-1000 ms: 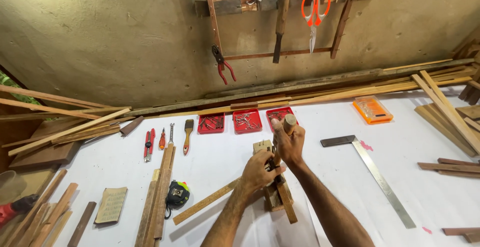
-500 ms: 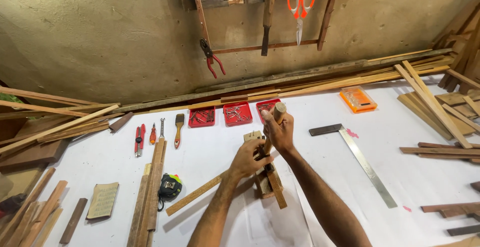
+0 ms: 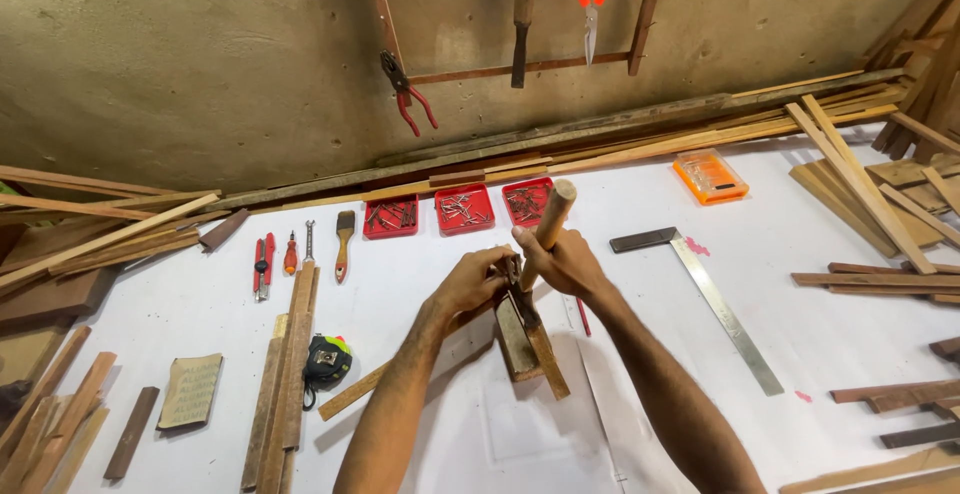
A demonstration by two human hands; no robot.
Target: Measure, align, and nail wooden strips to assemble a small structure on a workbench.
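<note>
at centre frame the right hand (image 3: 568, 262) is clenched round a pale round wooden hammer handle (image 3: 548, 224), the left hand (image 3: 470, 282) pinches a small brown wooden frame piece (image 3: 528, 339), so nailing seems underway, needing a steady, square strike.

White-covered workbench (image 3: 820, 254) fills the view. Along the back, three red trays (image 3: 463, 210) of nails sit side by side, an orange case (image 3: 710, 176) off to their right. A steel try square (image 3: 712, 299) lies near the middle-right. Left side: red-handled tools (image 3: 262, 266), a paintbrush (image 3: 344, 242), a tape measure (image 3: 327, 362), a sanding block (image 3: 189, 391). Wooden strips (image 3: 285, 389) lie scattered along both edges.
</note>
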